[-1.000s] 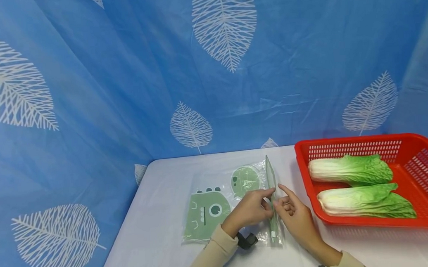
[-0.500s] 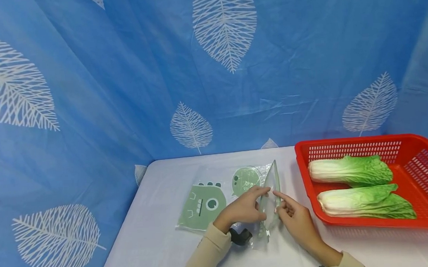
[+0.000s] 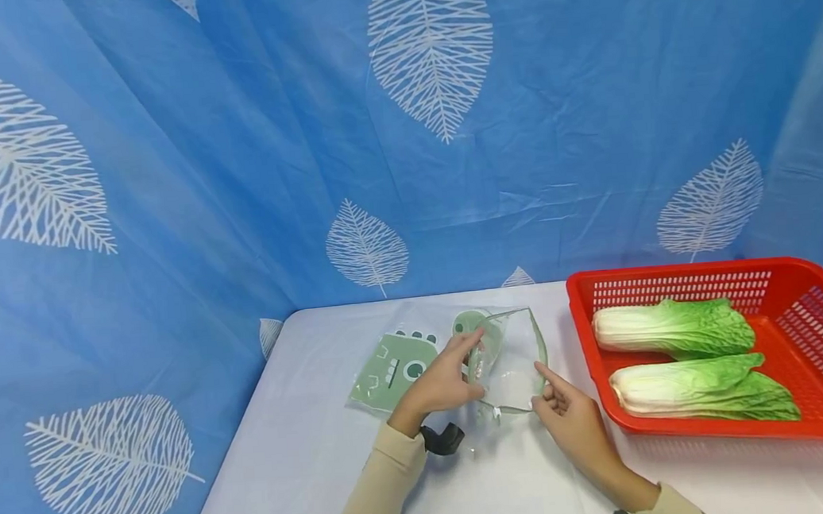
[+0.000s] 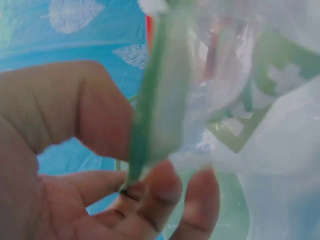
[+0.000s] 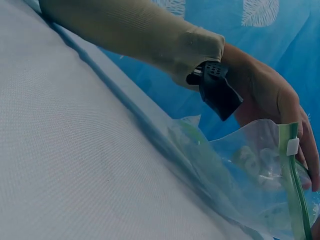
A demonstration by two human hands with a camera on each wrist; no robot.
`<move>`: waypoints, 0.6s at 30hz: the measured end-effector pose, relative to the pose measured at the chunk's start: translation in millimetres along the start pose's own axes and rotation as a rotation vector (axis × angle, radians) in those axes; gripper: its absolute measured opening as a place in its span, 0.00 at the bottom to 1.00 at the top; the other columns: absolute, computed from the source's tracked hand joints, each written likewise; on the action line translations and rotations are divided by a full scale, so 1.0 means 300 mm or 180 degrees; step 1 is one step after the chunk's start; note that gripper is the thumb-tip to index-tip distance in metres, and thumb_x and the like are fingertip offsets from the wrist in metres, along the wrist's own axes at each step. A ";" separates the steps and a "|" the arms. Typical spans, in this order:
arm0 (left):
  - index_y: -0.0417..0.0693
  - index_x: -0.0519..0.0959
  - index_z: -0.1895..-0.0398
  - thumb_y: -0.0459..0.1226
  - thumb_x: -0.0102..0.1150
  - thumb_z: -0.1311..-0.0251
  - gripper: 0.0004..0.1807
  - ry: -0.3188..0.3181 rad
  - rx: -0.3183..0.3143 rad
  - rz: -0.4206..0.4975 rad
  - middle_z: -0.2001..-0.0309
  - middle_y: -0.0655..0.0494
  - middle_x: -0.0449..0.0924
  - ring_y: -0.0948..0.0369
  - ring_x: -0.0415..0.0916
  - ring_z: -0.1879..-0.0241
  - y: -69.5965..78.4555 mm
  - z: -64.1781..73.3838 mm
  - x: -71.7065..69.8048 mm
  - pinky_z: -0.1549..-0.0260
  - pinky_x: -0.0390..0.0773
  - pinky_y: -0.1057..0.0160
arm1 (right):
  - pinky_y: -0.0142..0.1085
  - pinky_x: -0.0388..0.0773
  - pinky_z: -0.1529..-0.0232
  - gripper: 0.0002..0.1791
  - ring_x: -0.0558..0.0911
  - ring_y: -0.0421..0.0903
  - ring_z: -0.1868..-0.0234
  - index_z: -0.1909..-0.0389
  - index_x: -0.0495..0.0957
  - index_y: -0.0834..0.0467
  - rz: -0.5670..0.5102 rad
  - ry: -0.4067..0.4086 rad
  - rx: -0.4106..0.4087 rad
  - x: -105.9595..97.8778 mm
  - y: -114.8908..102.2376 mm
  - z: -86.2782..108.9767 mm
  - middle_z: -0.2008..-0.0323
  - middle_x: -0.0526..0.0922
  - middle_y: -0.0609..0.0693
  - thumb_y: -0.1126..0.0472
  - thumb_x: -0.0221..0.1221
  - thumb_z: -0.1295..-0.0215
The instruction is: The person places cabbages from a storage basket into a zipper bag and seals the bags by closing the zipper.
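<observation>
A clear plastic zip bag (image 3: 377, 379) with green cartoon monster prints lies on the white table, its mouth spread wide and facing right. My left hand (image 3: 440, 381) grips the left edge of the mouth; in the left wrist view the green zip strip (image 4: 145, 115) runs between its thumb and fingers. At the opposite edge, the right hand (image 3: 575, 419) holds the rim between thumb and index finger, the other fingers curled. A white slider (image 5: 293, 146) sits on the zip strip in the right wrist view, where only a bit of the right hand shows.
Right of the hands stands a red plastic basket (image 3: 808, 293) with perforated walls. Two heads of Chinese cabbage, an upper one (image 3: 674, 328) and a lower one (image 3: 704, 392), lie in it. A blue leaf-patterned curtain (image 3: 270, 179) hangs behind and left of the table (image 3: 282, 457).
The left hand has moved left and slightly away from the body, pulling its edge of the bag. The mouth has gone from nearly flat to wide apart. The right hand has stayed almost in place.
</observation>
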State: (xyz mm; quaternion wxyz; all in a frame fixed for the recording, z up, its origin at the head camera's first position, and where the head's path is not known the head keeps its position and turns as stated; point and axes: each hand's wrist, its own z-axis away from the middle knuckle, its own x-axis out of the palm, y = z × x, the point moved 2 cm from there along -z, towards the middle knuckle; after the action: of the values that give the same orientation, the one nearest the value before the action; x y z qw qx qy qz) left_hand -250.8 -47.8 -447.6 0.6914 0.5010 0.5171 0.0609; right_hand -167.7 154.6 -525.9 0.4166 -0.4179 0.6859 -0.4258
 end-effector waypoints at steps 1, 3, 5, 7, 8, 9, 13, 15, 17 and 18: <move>0.50 0.53 0.17 0.28 0.61 0.49 0.52 0.0045 -0.0012 0.0009 0.33 0.51 0.64 0.60 0.68 0.54 0.003 0.001 -0.006 0.68 0.75 0.66 | 0.23 0.74 0.73 0.31 0.74 0.35 0.72 0.33 0.76 0.65 -0.0009 0.0003 0.0018 -0.001 -0.002 0.000 0.69 0.78 0.51 0.76 0.64 0.40; 0.49 0.53 0.17 0.28 0.61 0.48 0.51 0.0197 -0.0031 0.0022 0.34 0.51 0.65 0.60 0.67 0.55 0.011 0.004 -0.017 0.68 0.73 0.65 | 0.23 0.74 0.73 0.31 0.74 0.35 0.72 0.32 0.75 0.65 -0.0017 -0.0006 0.0057 -0.001 -0.007 0.000 0.68 0.78 0.52 0.76 0.64 0.40; 0.48 0.54 0.18 0.28 0.60 0.46 0.49 0.0390 0.0022 0.0032 0.35 0.50 0.65 0.59 0.67 0.58 0.020 0.009 -0.026 0.68 0.71 0.64 | 0.23 0.74 0.72 0.32 0.75 0.35 0.71 0.31 0.74 0.65 -0.0042 -0.0028 0.0108 0.000 -0.013 0.004 0.67 0.78 0.52 0.76 0.63 0.39; 0.47 0.55 0.18 0.27 0.58 0.45 0.48 0.0581 0.0145 0.0040 0.34 0.50 0.65 0.59 0.66 0.62 0.032 0.013 -0.032 0.69 0.69 0.64 | 0.24 0.75 0.72 0.33 0.75 0.36 0.71 0.29 0.72 0.64 -0.0050 -0.0054 0.0149 0.001 -0.020 0.008 0.67 0.78 0.52 0.75 0.62 0.38; 0.47 0.55 0.18 0.26 0.56 0.45 0.47 0.0663 0.0231 0.0041 0.34 0.51 0.65 0.60 0.65 0.63 0.040 0.016 -0.035 0.70 0.67 0.64 | 0.24 0.74 0.72 0.35 0.74 0.36 0.72 0.28 0.71 0.63 -0.0051 -0.0062 0.0164 0.002 -0.024 0.009 0.68 0.78 0.52 0.75 0.61 0.38; 0.47 0.55 0.18 0.25 0.54 0.45 0.47 0.0723 0.0333 0.0045 0.33 0.51 0.64 0.61 0.63 0.66 0.049 0.020 -0.036 0.71 0.66 0.64 | 0.25 0.74 0.72 0.36 0.74 0.36 0.72 0.27 0.70 0.62 -0.0047 -0.0067 0.0178 0.002 -0.028 0.011 0.69 0.77 0.52 0.75 0.61 0.38; 0.48 0.54 0.18 0.24 0.51 0.48 0.49 0.0862 0.0754 0.0040 0.31 0.51 0.62 0.64 0.56 0.76 0.114 0.044 -0.047 0.76 0.64 0.67 | 0.26 0.73 0.72 0.41 0.74 0.38 0.72 0.23 0.64 0.57 -0.0092 -0.0057 0.0059 0.000 -0.051 0.016 0.70 0.78 0.52 0.77 0.58 0.39; 0.48 0.55 0.18 0.23 0.50 0.51 0.50 0.0948 0.0916 0.0010 0.31 0.51 0.62 0.65 0.53 0.79 0.160 0.066 -0.063 0.79 0.64 0.68 | 0.26 0.74 0.71 0.44 0.76 0.38 0.71 0.22 0.62 0.56 -0.0197 -0.0068 -0.0140 -0.001 -0.070 0.018 0.70 0.79 0.53 0.79 0.57 0.40; 0.47 0.56 0.19 0.23 0.50 0.54 0.51 0.1033 0.1015 -0.0031 0.31 0.51 0.63 0.66 0.52 0.81 0.206 0.091 -0.085 0.80 0.64 0.69 | 0.26 0.76 0.69 0.45 0.77 0.39 0.70 0.21 0.60 0.58 -0.0369 -0.0111 -0.0430 -0.004 -0.096 0.017 0.70 0.79 0.56 0.82 0.56 0.42; 0.46 0.57 0.19 0.23 0.50 0.55 0.51 0.1065 0.1040 -0.0038 0.32 0.51 0.63 0.66 0.52 0.81 0.226 0.104 -0.096 0.81 0.64 0.69 | 0.26 0.76 0.68 0.46 0.78 0.39 0.69 0.21 0.60 0.59 -0.0470 -0.0146 -0.0553 -0.006 -0.111 0.016 0.70 0.80 0.57 0.83 0.55 0.43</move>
State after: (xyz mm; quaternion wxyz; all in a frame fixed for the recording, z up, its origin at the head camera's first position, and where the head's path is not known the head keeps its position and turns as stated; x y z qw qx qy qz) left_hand -210.5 -51.5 -378.6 0.5061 0.5860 0.6305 0.0545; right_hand -155.5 145.6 -495.9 0.3618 -0.5114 0.6779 -0.3846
